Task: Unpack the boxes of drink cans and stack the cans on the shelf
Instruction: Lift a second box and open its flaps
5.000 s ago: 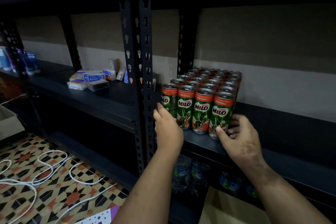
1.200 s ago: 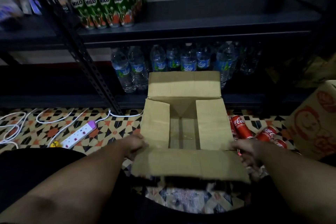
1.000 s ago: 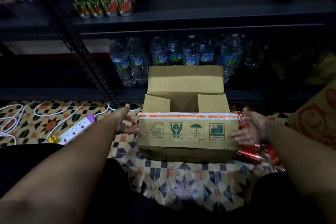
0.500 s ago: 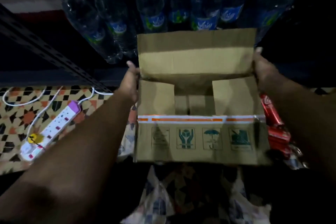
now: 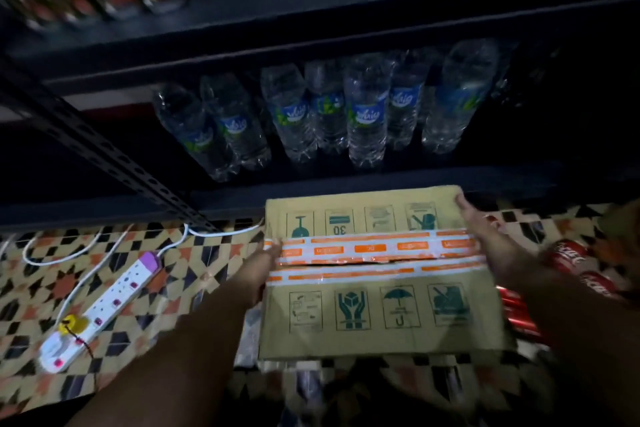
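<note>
So the box (image 5: pixel 377 274) that had its flaps up half a second ago is now folded shut, taped seam on top, sitting on the floor (image 5: pixel 114 253) below the shelf (image 5: pixel 311 31). Left hand (image 5: pixel 266 263) and right hand (image 5: pixel 478 229) press its sides, fingers look fairly straight. Guessing it's emptied; red cans (image 5: pixel 571 263) lie just right, still unshelved.

Patterned floor (image 5: pixel 41 288) bears power strip (image 5: pixel 100 312); red cans (image 5: pixel 568 256).
</note>
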